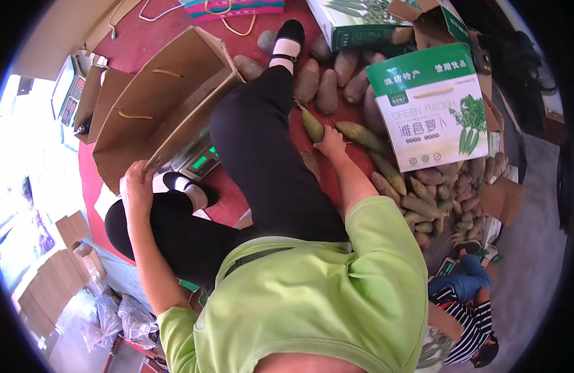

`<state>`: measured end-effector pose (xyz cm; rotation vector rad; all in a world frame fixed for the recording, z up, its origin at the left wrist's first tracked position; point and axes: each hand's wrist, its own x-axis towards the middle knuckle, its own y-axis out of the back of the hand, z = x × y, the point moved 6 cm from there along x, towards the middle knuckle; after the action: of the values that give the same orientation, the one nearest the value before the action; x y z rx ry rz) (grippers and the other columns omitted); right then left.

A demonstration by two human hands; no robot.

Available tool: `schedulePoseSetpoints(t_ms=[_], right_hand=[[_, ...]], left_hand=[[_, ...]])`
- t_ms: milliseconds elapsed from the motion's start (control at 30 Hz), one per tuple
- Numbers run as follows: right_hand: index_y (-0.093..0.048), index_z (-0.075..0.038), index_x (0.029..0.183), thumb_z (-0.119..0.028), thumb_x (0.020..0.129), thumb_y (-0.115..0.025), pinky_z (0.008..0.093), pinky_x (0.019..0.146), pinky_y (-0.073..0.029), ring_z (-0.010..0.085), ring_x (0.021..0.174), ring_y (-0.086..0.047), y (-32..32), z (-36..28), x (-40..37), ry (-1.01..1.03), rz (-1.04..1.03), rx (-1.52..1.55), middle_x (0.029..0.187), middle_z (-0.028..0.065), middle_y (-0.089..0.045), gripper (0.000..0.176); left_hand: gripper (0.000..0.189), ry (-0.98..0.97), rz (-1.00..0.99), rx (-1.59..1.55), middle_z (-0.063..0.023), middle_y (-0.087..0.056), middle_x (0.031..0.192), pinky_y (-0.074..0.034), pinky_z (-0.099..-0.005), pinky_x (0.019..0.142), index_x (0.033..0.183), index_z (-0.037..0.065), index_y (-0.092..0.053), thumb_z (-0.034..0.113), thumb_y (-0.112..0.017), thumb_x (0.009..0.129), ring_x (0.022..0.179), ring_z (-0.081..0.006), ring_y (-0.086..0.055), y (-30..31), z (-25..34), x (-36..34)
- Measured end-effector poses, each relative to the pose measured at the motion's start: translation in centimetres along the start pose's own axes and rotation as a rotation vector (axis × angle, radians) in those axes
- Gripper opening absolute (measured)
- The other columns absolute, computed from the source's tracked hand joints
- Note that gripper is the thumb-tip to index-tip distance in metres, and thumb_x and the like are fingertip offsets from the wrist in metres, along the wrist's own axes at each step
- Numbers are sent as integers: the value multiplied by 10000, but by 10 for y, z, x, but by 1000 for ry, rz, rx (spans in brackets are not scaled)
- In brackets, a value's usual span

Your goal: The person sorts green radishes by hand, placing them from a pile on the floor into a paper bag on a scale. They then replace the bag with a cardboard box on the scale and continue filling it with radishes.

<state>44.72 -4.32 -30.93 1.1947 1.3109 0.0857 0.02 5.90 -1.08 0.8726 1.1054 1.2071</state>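
My left hand (136,186) pinches the near edge of a tall open cardboard box (175,81) with rope handles. The box stands tilted on a digital scale (200,160) whose display glows green; the box's bottom is hidden. My right hand (330,143) is closed on the lower end of a green radish (312,126) above the red floor. Beside that hand lies another long green radish (360,135), and one more radish (388,173) is just past it.
Several dusky reddish radishes (327,91) lie around my foot. A printed green-and-white radish box (433,112) leans at the right, over a heap of smaller radishes (427,202). Another person in a striped top (466,326) is at lower right. Plastic bags (110,317) sit at lower left.
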Motion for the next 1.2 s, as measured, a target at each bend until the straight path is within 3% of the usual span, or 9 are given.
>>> schedulePoseSetpoints(t_ms=[400, 500, 567, 667, 800, 933, 1000, 1167, 1200], right_hand=[[-427, -110, 1251, -285, 660, -819, 489, 980, -422, 312, 1258, -428, -16, 3, -8, -95, -38, -43, 1290, 120, -508, 730], [-443, -69, 1222, -225, 653, -823, 451, 960, -438, 335, 1191, -493, -25, 27, -8, -95, 0, 155, 1234, 151, -555, 702], [-458, -32, 1209, -145, 648, -820, 403, 925, -453, 310, 1099, -562, -28, 41, -1, 21, 30, 594, 1152, 159, -601, 677], [-465, -15, 1225, -88, 647, -812, 371, 903, -459, 268, 1033, -592, 22, 23, -10, 198, 101, 741, 1104, 151, -616, 678], [-464, -9, 1244, -80, 636, -805, 361, 906, -455, 237, 1038, -586, 135, -54, -51, 524, 292, 678, 1112, 156, -615, 701], [-484, -13, 1237, -131, 633, -783, 381, 926, -435, 312, 1064, -554, 237, -146, -101, 848, 452, 572, 1139, 195, -571, 684], [-462, -20, 1280, -94, 662, -763, 359, 1000, -386, 249, 1159, -502, 274, -198, -141, 958, 526, 393, 1199, 151, -541, 691], [-554, -95, 1185, -191, 617, -775, 410, 932, -430, 335, 1065, -523, 289, -307, -193, 1324, 520, 185, 1120, 107, -604, 617], [-559, -112, 1173, -206, 611, -783, 416, 921, -441, 333, 1059, -526, 279, -327, -193, 1307, 331, 216, 1106, 90, -612, 612]], left_hand=[[129, -99, 28, 27, -114, -626, 822, -446, -408, 783, 890, 47, -653, 86, -617, 773, 854, -313, -608, 4, -3, 4], [129, -88, 19, 30, -109, -630, 841, -428, -408, 804, 896, 58, -661, 105, -603, 790, 885, -302, -607, 5, -3, 4], [129, -86, -4, 25, -111, -626, 838, -429, -408, 799, 894, 60, -659, 119, -589, 803, 889, -301, -606, 5, -3, 5], [122, -95, 8, 24, -114, -620, 831, -433, -424, 785, 879, 60, -653, 128, -579, 809, 883, -313, -603, 5, -4, 4], [120, -101, -25, 24, -120, -619, 835, -433, -441, 784, 875, 57, -649, 127, -580, 807, 883, -324, -599, 6, -2, 2], [120, -120, 2, -4, -124, -619, 841, -433, -444, 784, 878, 56, -650, 128, -588, 804, 889, -324, -599, 3, -6, 2], [119, -115, 8, -13, -125, -621, 846, -433, -445, 786, 879, 58, -651, 128, -597, 800, 890, -325, -600, 3, -6, 2], [116, -125, 16, -8, -127, -622, 834, -437, -445, 780, 875, 61, -652, 133, -610, 794, 879, -330, -601, 3, -8, 3], [116, -129, 19, -10, -128, -621, 829, -439, -444, 778, 872, 61, -652, 135, -614, 791, 876, -332, -601, 3, -8, 3]])
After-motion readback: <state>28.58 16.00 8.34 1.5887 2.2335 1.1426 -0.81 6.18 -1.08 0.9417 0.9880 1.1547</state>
